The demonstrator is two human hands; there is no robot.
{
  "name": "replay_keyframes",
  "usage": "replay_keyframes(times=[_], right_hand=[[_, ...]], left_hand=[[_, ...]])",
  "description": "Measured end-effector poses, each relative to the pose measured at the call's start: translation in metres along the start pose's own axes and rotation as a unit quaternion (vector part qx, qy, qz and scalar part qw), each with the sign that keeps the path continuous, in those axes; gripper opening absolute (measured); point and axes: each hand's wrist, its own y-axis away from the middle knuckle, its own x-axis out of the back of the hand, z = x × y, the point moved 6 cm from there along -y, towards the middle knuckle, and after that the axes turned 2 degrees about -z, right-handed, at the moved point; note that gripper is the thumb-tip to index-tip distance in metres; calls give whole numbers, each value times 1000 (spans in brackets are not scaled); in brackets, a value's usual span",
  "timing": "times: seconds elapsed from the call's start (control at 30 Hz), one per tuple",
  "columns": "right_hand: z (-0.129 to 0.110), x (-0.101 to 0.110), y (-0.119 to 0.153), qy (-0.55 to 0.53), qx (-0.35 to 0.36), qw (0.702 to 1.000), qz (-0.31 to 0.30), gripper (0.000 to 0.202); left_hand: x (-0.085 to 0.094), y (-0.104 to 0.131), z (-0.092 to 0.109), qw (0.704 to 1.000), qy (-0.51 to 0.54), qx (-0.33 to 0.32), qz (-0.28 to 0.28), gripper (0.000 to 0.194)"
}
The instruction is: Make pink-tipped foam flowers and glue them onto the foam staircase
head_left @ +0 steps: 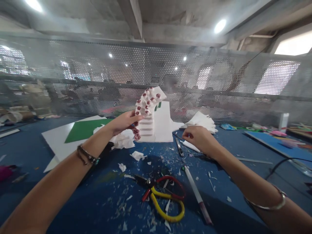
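Observation:
My left hand [124, 122] grips the left side of a white paper model [147, 125]. The model has a flight of steps and a curved upper part dotted with dark red rolled rosettes [138, 109]. Behind the steps rises a flat white panel [162, 122] with a bit of green near its top. My right hand [198, 138] is closed, thumb and fingers pinched, just in front of a fanned stack of white tissue [201, 120]; what is between the fingertips cannot be made out. A utility knife [179, 147] lies to its left, beside a folded white strip [191, 146].
Red-and-yellow-handled scissors [168, 198] and a white pen [195, 188] lie in front among paper scraps. Crumpled tissue [124, 139], a green sheet [84, 130] and white boards [53, 139] are at left. A blue board [275, 144] lies at right. A perforated metal screen [117, 71] stands behind.

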Motion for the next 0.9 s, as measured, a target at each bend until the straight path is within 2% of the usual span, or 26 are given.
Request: replay_keyframes(times=[0.17, 0.33, 0.43, 0.5, 0.57, 0.7, 0.9], right_hand=[[2, 1, 0, 12, -19, 1000, -11, 16], [-1, 4, 1, 18, -19, 1000, 5, 33], [-11, 7, 3, 0, 1, 1000, 31, 39], [-22, 10, 6, -17, 24, 998, 55, 33], [-38, 12, 9, -31, 69, 995, 69, 30], [-66, 10, 17, -24, 173, 982, 69, 40], [-72, 13, 22, -27, 223, 969, 98, 30]], left_hand=[[15, 0, -3, 1000, 23, 13, -6, 19], [19, -2, -9, 1000, 24, 16, -10, 22], [13, -3, -9, 1000, 20, 13, -15, 24], [5, -3, -8, 999, 13, 9, -28, 22], [-5, -1, -5, 999, 10, 5, -43, 21], [-18, 3, 1, 999, 10, 8, -50, 22], [-22, 6, 4, 998, 22, 5, -65, 25]])
